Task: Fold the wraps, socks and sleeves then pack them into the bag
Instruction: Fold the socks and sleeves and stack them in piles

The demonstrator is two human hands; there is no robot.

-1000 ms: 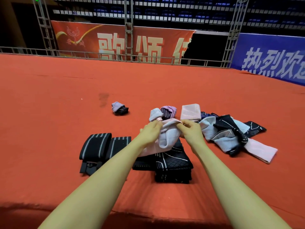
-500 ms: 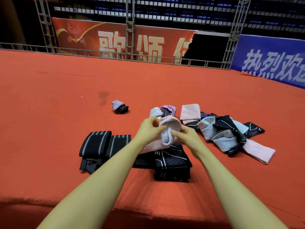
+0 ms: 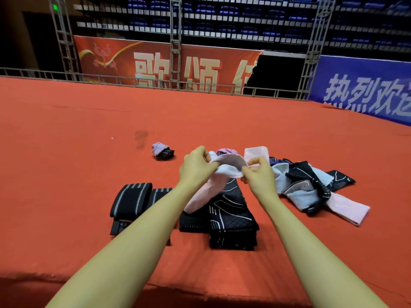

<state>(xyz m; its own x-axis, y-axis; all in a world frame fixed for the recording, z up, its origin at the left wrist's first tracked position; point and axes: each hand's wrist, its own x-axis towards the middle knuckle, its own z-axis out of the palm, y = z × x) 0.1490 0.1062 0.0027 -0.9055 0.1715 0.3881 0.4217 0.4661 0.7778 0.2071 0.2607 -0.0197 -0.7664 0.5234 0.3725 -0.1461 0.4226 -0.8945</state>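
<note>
Mid-frame, the left hand (image 3: 196, 167) and right hand (image 3: 259, 174) both pinch a pink sock (image 3: 229, 166) (fingers clamped on its cuff) above folded black sleeves (image 3: 231, 216).

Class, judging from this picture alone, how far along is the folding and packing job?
Done: folded black wraps, a black stack and a rolled sock. In hand: both the left hand and right hand grip a pink sock. Left: the loose pile; no bag visible.

pink sock (image 3: 224, 167), black white-lined sleeves (image 3: 231, 212), red carpet (image 3: 66, 152)
</note>
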